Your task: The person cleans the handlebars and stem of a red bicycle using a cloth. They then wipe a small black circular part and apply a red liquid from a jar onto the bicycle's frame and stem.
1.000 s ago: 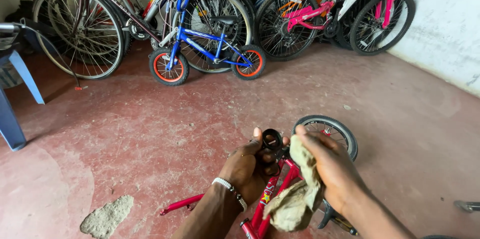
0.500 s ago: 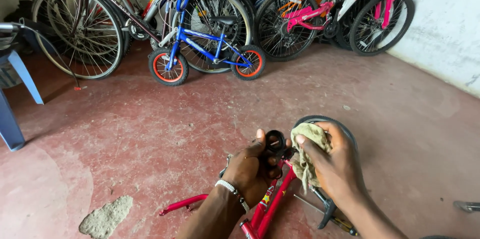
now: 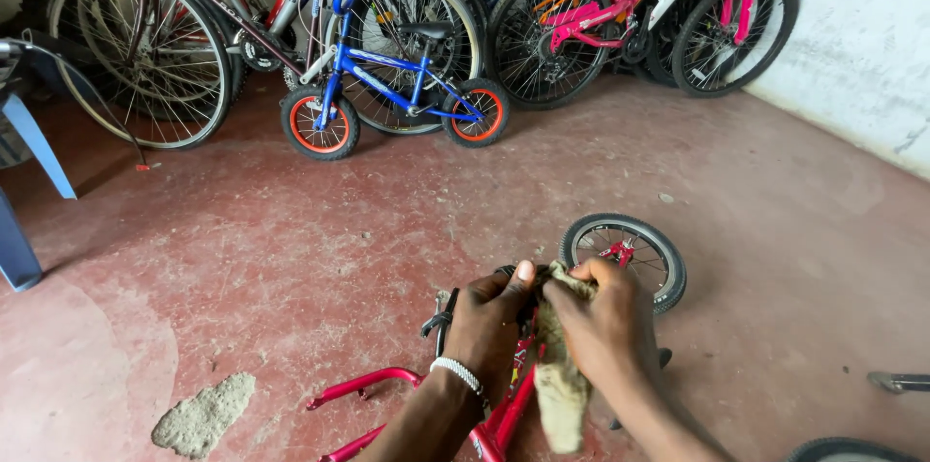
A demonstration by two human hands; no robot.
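Both hands have come closer together since the earlier frames, and the rag now hangs down under the right hand instead of being lifted beside it. Going from the left: a grey patch (image 3: 203,414) of cement lies on the red floor (image 3: 291,259), and behind it a small blue bicycle (image 3: 392,84) stands in front of a row of bigger ones. In the near middle lies the small red bicycle (image 3: 504,414), its front wheel (image 3: 628,257) pointing away. The left hand (image 3: 489,326), with a beaded bracelet, has its fingers closed around the black part at the top of the frame, the thumb up. The right hand (image 3: 601,326) presses the beige rag (image 3: 560,385) against the same part, fingers curled over the cloth. The wiping seems to be in progress; the lower frame does not look touched yet, though how clean it is cannot be told.
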